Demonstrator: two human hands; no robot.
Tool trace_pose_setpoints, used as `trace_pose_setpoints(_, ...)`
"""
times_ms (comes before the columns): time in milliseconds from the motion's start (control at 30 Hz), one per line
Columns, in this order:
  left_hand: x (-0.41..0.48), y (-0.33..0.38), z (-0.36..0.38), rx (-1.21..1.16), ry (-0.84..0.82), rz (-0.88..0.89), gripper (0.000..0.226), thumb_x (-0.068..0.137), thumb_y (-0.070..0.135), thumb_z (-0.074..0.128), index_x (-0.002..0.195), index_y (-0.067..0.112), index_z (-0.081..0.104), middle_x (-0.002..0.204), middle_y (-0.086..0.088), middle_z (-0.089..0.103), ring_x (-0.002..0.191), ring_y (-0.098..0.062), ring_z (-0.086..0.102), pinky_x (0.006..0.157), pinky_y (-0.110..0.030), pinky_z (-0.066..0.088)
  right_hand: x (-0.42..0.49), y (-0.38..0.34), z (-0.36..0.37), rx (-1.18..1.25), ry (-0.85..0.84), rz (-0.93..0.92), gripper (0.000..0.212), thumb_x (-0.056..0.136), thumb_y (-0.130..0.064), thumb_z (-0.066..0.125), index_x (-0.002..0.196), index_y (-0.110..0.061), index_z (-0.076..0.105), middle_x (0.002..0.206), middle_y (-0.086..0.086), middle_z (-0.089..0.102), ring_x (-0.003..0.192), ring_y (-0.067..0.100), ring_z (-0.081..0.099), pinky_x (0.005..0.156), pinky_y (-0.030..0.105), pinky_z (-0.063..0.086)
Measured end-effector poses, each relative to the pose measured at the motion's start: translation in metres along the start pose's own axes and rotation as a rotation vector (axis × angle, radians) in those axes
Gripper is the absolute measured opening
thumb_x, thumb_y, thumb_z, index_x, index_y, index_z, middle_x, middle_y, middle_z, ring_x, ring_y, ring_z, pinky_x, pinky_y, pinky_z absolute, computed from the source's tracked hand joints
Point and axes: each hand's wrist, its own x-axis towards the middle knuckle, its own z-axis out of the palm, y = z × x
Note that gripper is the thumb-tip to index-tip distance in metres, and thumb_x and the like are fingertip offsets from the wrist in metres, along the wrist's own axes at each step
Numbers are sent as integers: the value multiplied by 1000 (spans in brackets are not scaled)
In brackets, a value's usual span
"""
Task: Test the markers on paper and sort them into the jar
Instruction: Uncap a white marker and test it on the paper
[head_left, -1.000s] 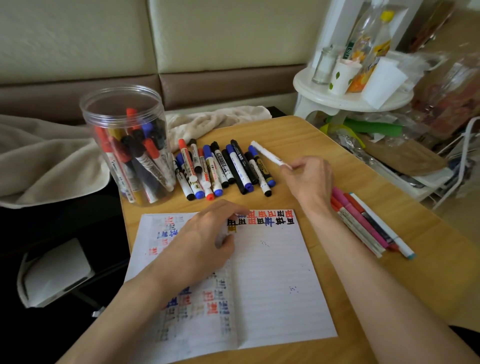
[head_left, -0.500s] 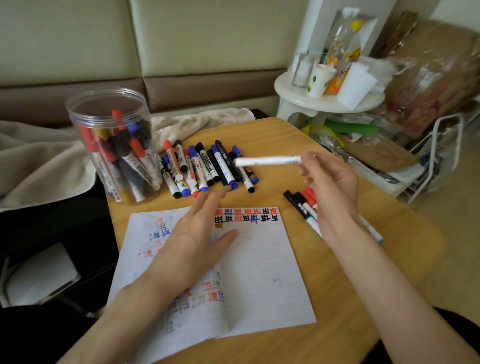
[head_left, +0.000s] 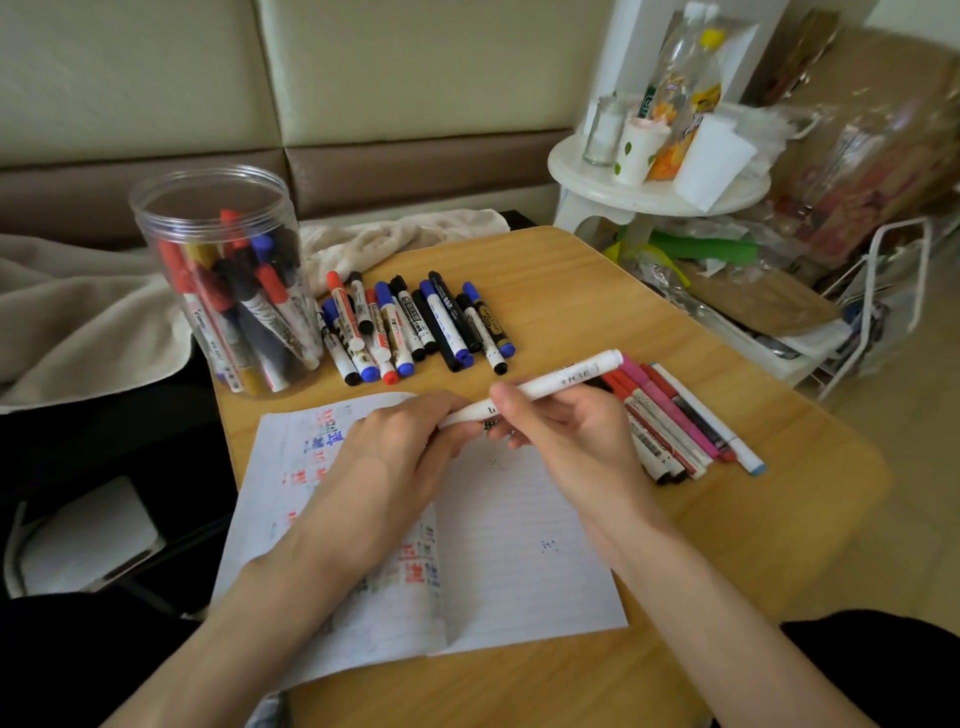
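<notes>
The wooden table (head_left: 597, 291) has bare room along its rounded right edge and behind the paper (head_left: 509, 545). Above that lined sheet, both hands grip one white marker (head_left: 561, 382) — the left hand (head_left: 400, 447) pinching its near end, the right hand (head_left: 566, 436) wrapped round the barrel. The clear plastic jar (head_left: 218, 280) stands far left, markers upright inside — loose ones beside it.
</notes>
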Motion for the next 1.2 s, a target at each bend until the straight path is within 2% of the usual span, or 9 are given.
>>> trace_pose_setpoints(100, 2, -3, -1, -19, -23, -9, 28, 101, 45, 46, 96, 25, 65, 68, 10, 55, 67, -15, 54, 60, -31, 41, 3, -1, -2, 21, -39, -3, 14, 93, -21, 76, 99, -9, 79, 85, 11, 79, 81, 16, 75, 79, 23, 58)
trace_pose_setpoints(200, 5, -2, -6, -69, -53, -36, 34, 99, 51, 42, 96, 26, 66, 66, 6, 57, 66, -18, 54, 61, -34, 40, 6, -2, -3, 26, -74, -19, 10, 94, -18, 74, 98, -10, 78, 85, 11, 79, 83, 18, 76, 83, 26, 59)
trace_pose_setpoints(367, 7, -3, -13, -130, -129, -66, 24, 102, 43, 47, 93, 29, 66, 68, 4, 57, 69, -21, 54, 62, -34, 42, 10, -2, -3, 26, -107, -18, 15, 92, -21, 75, 100, -9, 78, 89, 12, 80, 87, 20, 76, 87, 29, 59)
trace_pose_setpoints(500, 9, -2, -16, -187, -185, -91, 22, 104, 37, 49, 88, 32, 64, 67, 5, 55, 63, -18, 52, 58, -34, 42, 12, -3, -5, 45, -163, -44, 19, 88, -20, 74, 101, -6, 76, 90, 8, 80, 85, 15, 75, 83, 23, 57)
trace_pose_setpoints(667, 10, -1, -19, -210, -219, -92, 24, 103, 39, 49, 86, 33, 64, 67, 5, 56, 61, -15, 52, 55, -26, 39, 15, 0, -8, 51, -198, -39, 22, 92, -13, 71, 110, -1, 72, 98, 9, 80, 93, 17, 76, 87, 24, 57)
trace_pose_setpoints(800, 12, 0, -22, -296, -256, -117, 26, 102, 39, 48, 85, 30, 65, 64, 10, 53, 57, -8, 48, 56, -16, 37, 17, -2, -7, 83, -215, -51, 21, 89, -15, 71, 107, -4, 71, 103, 16, 79, 99, 25, 76, 90, 28, 57)
trace_pose_setpoints(967, 8, -3, -18, -120, -128, -84, 25, 97, 51, 46, 90, 35, 65, 68, 8, 61, 69, -15, 58, 60, -23, 42, 12, 4, -2, 159, -189, -6, 31, 88, -24, 74, 115, -9, 74, 108, 14, 78, 105, 27, 74, 96, 33, 56)
trace_pose_setpoints(1100, 4, -3, -15, -57, -82, -102, 26, 96, 50, 52, 103, 33, 71, 72, 12, 64, 74, -13, 59, 65, -24, 45, 4, 6, 6, 76, -81, 24, 34, 86, -34, 78, 109, -8, 77, 96, 9, 79, 94, 21, 75, 87, 29, 58)
trace_pose_setpoints(1200, 2, -3, -15, -77, -79, -89, 24, 98, 47, 52, 102, 34, 71, 71, 9, 61, 72, -14, 56, 65, -29, 43, 5, 3, 4, 43, -60, 15, 27, 90, -27, 76, 106, -5, 76, 90, 9, 79, 88, 18, 76, 83, 25, 59)
